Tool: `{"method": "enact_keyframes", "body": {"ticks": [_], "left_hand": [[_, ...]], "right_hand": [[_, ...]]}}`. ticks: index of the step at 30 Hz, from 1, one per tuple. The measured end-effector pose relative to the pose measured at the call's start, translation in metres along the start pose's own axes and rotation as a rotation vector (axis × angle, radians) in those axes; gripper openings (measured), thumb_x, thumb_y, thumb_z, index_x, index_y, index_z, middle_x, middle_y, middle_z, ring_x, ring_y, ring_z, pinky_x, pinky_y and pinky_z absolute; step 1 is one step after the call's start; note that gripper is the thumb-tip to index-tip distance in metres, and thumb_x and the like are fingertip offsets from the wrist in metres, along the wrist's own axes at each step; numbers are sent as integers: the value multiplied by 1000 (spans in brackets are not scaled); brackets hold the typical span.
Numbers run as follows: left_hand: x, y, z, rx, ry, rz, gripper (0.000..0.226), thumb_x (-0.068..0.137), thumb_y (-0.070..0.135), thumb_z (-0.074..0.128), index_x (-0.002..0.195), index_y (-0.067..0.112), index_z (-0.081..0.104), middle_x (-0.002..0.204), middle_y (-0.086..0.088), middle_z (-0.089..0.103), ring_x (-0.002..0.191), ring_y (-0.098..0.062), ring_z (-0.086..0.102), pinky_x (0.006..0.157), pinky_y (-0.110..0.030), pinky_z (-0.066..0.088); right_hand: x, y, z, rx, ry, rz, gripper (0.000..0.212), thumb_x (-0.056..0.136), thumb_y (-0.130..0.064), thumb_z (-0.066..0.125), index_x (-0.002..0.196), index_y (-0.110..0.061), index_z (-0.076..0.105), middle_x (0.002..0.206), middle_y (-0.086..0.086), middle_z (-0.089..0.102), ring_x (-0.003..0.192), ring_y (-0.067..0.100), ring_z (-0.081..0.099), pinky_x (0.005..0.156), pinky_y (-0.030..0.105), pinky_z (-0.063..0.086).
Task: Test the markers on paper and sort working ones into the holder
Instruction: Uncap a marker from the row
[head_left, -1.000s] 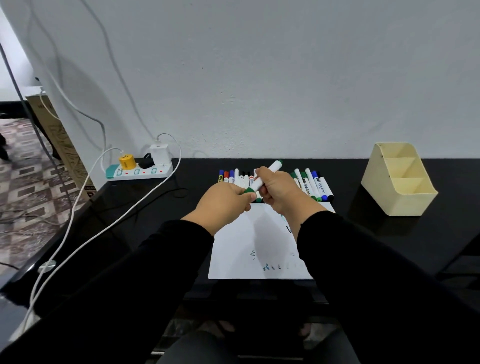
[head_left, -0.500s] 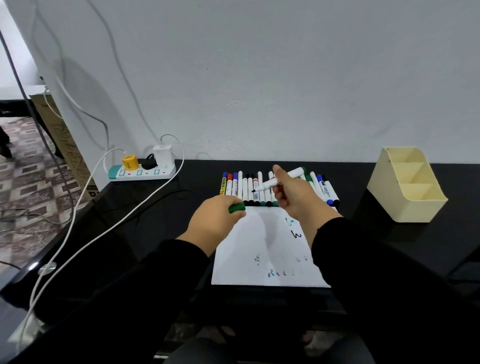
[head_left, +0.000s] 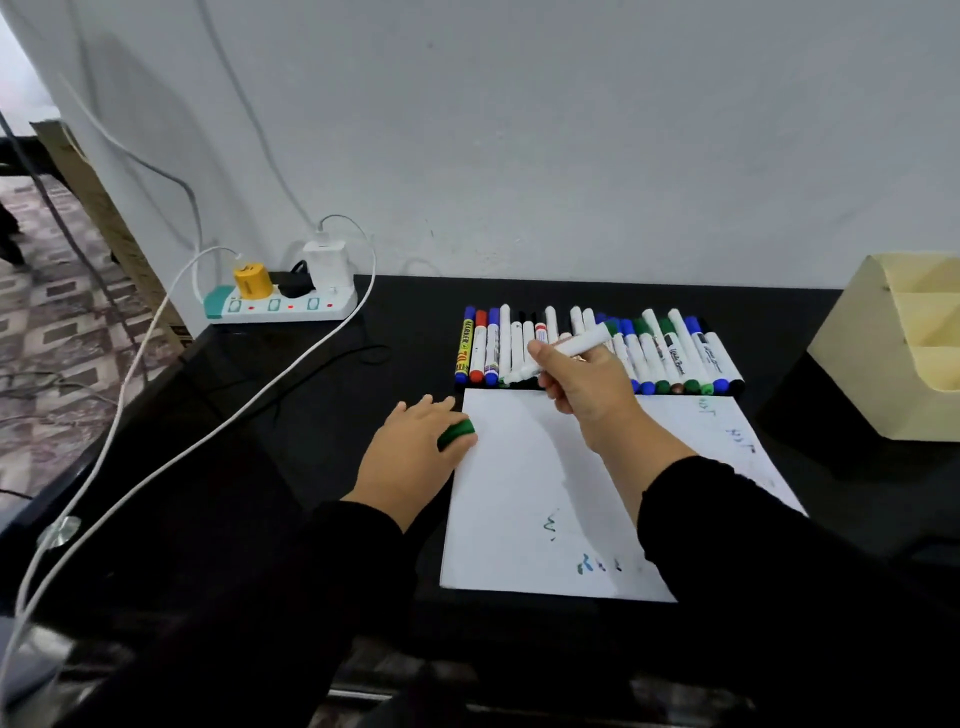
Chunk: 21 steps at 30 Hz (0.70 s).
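A white sheet of paper (head_left: 524, 483) with a few small scribbles lies on the black table. My right hand (head_left: 584, 387) grips an uncapped white marker (head_left: 569, 351) above the paper's far edge, tip pointing left and down. My left hand (head_left: 410, 457) rests at the paper's left edge with the green cap (head_left: 456, 432) held between thumb and fingers. A row of several markers (head_left: 670, 358) lies side by side just beyond the paper. The cream holder (head_left: 898, 353) with stepped compartments stands at the right; no marker shows in the part of it in view.
A white power strip (head_left: 280, 304) with a yellow plug and a white charger sits at the table's back left. A white cable (head_left: 208, 436) runs from it across the left of the table and over the front edge. A wall rises right behind the table.
The green cap came off the marker into my left hand, which dropped to the paper's left edge. My right hand carried the marker lower, its tip turned down toward the paper.
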<state>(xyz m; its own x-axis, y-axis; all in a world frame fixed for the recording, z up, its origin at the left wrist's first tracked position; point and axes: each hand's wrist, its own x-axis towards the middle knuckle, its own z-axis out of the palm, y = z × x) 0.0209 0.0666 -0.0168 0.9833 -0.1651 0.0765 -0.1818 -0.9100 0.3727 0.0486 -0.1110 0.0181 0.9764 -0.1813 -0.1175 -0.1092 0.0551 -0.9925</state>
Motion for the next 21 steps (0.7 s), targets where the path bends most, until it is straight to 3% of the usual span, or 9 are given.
{"method": "enact_keyframes", "body": {"ticks": [3,7,10,14,18,21], "left_hand": [[4,-5,4,-15,-38,-45,42,95,43,44,135,31,46,151,11,28,143,-10,13,115,-28,4],[5,-6,6,-133,-62,-95,42,95,41,46,135,31,46,153,11,24,143,-10,13,114,-26,8],[5,-7,7,-166,-63,-90,41,95,39,48,135,29,47,153,10,25,142,-8,15,113,-21,7],[4,-6,4,-184,-73,-85,41,95,37,47,135,28,47,153,8,25,142,-7,16,112,-20,6],[3,-2,1,-174,-68,-100,40,96,38,46,136,30,46,153,9,24,142,-8,14,112,-21,7],[2,-1,1,-167,-62,-105,39,96,38,46,134,31,48,153,10,25,142,-8,15,112,-21,8]], "right_hand": [[5,10,7,-85,17,-79,21,83,-26,72,76,-17,54,64,0,60,54,8,51,50,18,41],[6,24,13,-268,21,-129,27,85,-28,68,70,-17,49,62,-2,60,58,8,53,59,19,42],[12,22,16,-313,32,-103,28,87,-28,65,68,-16,48,61,-2,59,59,6,53,57,18,39],[16,22,21,-296,64,-135,28,86,-24,64,68,-13,46,58,0,56,47,-1,50,46,8,39],[14,30,26,-307,49,-173,27,87,-26,65,72,-13,47,63,1,58,59,8,52,58,17,42],[16,30,27,-314,49,-164,29,88,-26,64,69,-16,45,63,0,57,59,6,51,55,13,42]]}}
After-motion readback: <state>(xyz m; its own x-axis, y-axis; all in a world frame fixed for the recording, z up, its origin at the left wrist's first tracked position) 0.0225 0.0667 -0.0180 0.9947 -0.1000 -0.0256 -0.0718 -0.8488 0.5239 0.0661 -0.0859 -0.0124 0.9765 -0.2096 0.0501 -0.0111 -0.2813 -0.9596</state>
